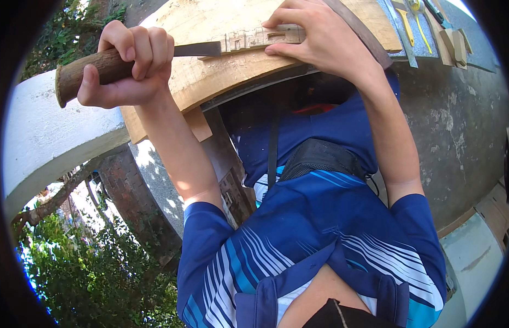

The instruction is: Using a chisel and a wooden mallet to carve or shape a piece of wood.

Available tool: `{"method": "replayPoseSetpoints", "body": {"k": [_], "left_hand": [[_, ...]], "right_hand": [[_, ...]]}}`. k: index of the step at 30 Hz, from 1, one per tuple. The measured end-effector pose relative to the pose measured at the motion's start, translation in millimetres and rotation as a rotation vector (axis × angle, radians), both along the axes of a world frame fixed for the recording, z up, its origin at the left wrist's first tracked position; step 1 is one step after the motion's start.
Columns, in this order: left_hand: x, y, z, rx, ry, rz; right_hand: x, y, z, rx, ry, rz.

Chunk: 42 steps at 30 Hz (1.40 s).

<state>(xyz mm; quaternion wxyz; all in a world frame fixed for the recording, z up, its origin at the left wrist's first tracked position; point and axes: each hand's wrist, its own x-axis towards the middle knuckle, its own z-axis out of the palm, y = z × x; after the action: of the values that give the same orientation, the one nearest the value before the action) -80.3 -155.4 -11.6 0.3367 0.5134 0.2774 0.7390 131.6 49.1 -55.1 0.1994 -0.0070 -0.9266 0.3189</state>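
My left hand (135, 68) is wrapped round the thick wooden handle of a chisel (197, 50). Its flat, dark blade points right, and the squared tip meets the left part of a narrow carved wood strip (244, 41). Blocky recesses are cut along the strip's top. At the strip's right end, my right hand (334, 41) grips it between thumb and fingers. Under the strip is a broad, pale wooden board (211, 82) with chips and dust scattered over it. Beneath my right hand, the exact contact of some fingers is hidden.
A curved dark wooden piece (364, 33) lies beyond my right wrist. Farther right are a yellow-handled tool (406, 28), a metal ruler (408, 50) and small wood blocks (455, 45). A white ledge (63, 117) runs along the left, with leafy plants (96, 268) below.
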Motion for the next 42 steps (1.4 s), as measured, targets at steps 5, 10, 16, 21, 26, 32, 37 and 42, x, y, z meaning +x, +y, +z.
{"method": "replayPoseSetpoints", "body": {"k": [5,10,16,21,26,32,37,42], "left_hand": [[-10,6,2,0.045,-0.006,-0.168],[-8,1,-1,0.022,-0.026,-0.090],[11,4,9,-0.102,0.022,0.035],[1,0,5,-0.114,-0.050,0.010],[9,4,11,-0.145,-0.018,0.017],[3,11,15,-0.198,-0.022,-0.004],[11,3,4,-0.062,0.040,-0.031],[6,-4,-4,0.060,0.089,-0.078]], "right_hand": [[1,-2,1,-0.012,-0.004,0.007],[0,-1,-1,-0.010,-0.023,-0.003],[0,-2,1,-0.010,0.006,0.000],[1,-2,0,-0.010,0.002,0.000],[-1,-1,-1,-0.016,-0.016,-0.002],[-1,-2,0,-0.016,0.001,0.003],[-2,-2,1,-0.003,0.019,0.002],[-1,-2,2,-0.006,0.011,0.003]]}}
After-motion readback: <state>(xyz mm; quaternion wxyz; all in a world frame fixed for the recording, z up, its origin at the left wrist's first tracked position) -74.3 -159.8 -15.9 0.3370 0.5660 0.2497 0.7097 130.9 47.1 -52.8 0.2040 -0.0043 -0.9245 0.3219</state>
